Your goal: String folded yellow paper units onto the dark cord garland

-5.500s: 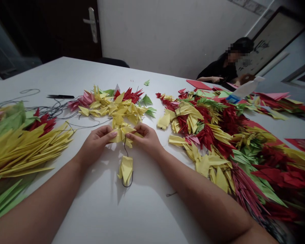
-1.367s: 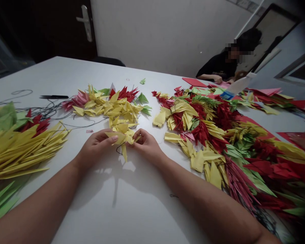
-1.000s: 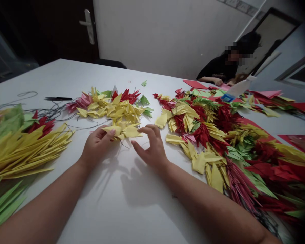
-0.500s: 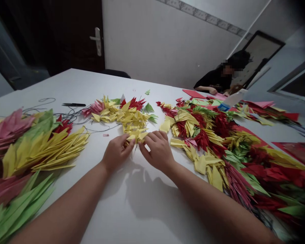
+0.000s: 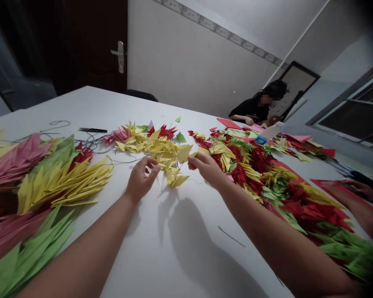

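My left hand (image 5: 143,176) is closed in a pinch beside the near end of a string of folded yellow paper pieces (image 5: 160,145); what it pinches, if anything, is too small to tell. Pinched between the fingertips of my right hand (image 5: 207,165) is a single yellow paper piece (image 5: 184,153), held just right of the string. The string's nearest folded piece (image 5: 178,180) points toward the right between my hands. Pink and red folded pieces (image 5: 163,131) lie at its far end.
Heaps of yellow, pink and green folded paper (image 5: 77,182) lie at left, and a long colourful heap (image 5: 261,157) at right. Black scissors (image 5: 93,130) and dark cord are beyond. A person (image 5: 255,107) sits at the far right; another person's arm (image 5: 360,207) shows at the right edge.
My hands have moved apart from the yellow piece at the string's near end. The right one has taken hold of a yellow paper piece. The view has shifted, showing more at the right.
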`<action>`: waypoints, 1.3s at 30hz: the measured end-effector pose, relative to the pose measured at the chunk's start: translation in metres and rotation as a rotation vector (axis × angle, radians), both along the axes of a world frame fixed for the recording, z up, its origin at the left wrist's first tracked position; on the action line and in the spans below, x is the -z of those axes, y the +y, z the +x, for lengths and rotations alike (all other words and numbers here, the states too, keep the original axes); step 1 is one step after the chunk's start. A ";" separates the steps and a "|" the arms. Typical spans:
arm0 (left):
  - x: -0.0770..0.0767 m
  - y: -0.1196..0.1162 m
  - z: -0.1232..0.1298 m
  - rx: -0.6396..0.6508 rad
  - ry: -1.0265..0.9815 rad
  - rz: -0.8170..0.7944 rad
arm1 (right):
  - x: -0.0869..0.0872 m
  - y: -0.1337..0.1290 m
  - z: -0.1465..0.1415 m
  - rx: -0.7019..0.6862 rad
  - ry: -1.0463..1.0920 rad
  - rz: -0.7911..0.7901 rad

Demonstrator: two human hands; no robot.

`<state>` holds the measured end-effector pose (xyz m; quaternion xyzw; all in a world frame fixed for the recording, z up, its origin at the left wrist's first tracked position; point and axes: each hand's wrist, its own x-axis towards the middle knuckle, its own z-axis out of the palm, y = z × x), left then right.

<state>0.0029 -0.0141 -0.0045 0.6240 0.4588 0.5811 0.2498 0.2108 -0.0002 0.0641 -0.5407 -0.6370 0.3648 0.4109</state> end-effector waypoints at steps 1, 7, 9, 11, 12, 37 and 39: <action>0.000 -0.001 0.001 0.026 0.052 0.012 | 0.007 -0.003 -0.001 -0.012 0.053 -0.090; 0.000 -0.001 0.005 0.098 0.303 0.087 | 0.037 -0.021 -0.008 -0.041 0.330 -0.414; 0.000 -0.001 0.005 0.137 0.363 0.083 | 0.042 -0.023 -0.009 -0.039 0.371 -0.408; -0.001 -0.001 0.006 0.164 0.394 0.063 | 0.044 -0.024 -0.009 -0.025 0.393 -0.398; -0.001 -0.001 0.006 0.173 0.404 0.047 | 0.046 -0.023 -0.009 -0.020 0.394 -0.394; -0.008 -0.004 0.009 0.265 0.542 -0.194 | 0.066 -0.005 -0.010 0.114 -0.012 -0.090; -0.008 -0.004 0.009 0.251 0.473 -0.167 | 0.050 -0.003 -0.002 0.113 0.001 -0.100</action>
